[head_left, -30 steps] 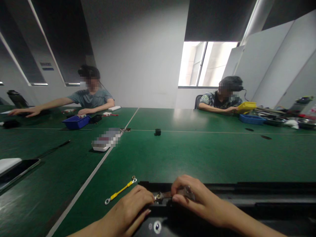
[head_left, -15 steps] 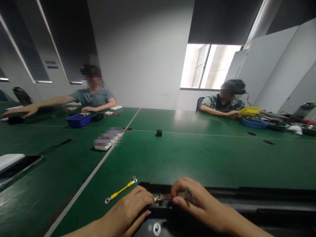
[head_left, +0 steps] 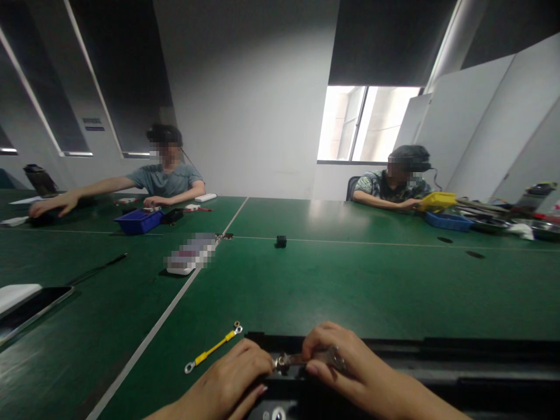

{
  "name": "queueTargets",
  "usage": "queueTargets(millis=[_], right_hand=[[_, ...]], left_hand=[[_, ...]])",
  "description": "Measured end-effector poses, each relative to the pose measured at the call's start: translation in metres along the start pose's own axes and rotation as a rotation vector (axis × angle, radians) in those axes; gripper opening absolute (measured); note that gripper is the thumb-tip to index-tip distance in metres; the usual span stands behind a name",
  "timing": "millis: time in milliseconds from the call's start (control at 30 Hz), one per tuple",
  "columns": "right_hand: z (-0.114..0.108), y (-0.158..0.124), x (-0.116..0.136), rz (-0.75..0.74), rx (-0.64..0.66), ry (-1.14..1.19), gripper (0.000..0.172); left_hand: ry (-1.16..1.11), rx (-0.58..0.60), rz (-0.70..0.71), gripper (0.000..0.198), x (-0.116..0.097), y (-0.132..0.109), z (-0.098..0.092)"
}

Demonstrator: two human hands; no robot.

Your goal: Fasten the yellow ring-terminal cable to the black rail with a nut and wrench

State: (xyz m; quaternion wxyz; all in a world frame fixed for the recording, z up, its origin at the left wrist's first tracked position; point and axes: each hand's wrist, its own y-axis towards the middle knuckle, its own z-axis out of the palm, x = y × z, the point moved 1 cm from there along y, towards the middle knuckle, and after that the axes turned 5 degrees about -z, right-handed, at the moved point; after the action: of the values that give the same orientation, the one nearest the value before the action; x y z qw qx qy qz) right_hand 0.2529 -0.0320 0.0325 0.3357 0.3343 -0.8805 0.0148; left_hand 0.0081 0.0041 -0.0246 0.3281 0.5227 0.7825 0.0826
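My right hand is closed around a metal wrench that lies nearly level, its jaw end showing past my fingers. The wrench's other end is at a small brass-coloured nut in the black metal frame. My left hand is bent over the frame just left of the nut, fingers curled beside a silver metal piece; what they grip is hidden. A yellow cable with ring terminals lies on the green table left of the frame. A small loose nut sits at its upper end.
A pixelated white device and a small black cube stand mid-table. A phone is at the left. Two people sit across, near a blue bin and a yellow tray.
The view has tilted up slightly, so everything sits a little lower. My hands and the wrench hold nearly the same place. The left co-worker's outstretched hand has drawn slightly inward.
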Motion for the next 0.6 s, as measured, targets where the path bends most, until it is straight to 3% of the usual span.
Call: queueTargets(millis=[600], right_hand=[[-0.0021, 0.0016, 0.0060, -0.018, -0.002, -0.003, 0.018]], left_hand=[[0.010, -0.012, 0.037, 0.018, 0.0093, -0.0026, 0.0066]])
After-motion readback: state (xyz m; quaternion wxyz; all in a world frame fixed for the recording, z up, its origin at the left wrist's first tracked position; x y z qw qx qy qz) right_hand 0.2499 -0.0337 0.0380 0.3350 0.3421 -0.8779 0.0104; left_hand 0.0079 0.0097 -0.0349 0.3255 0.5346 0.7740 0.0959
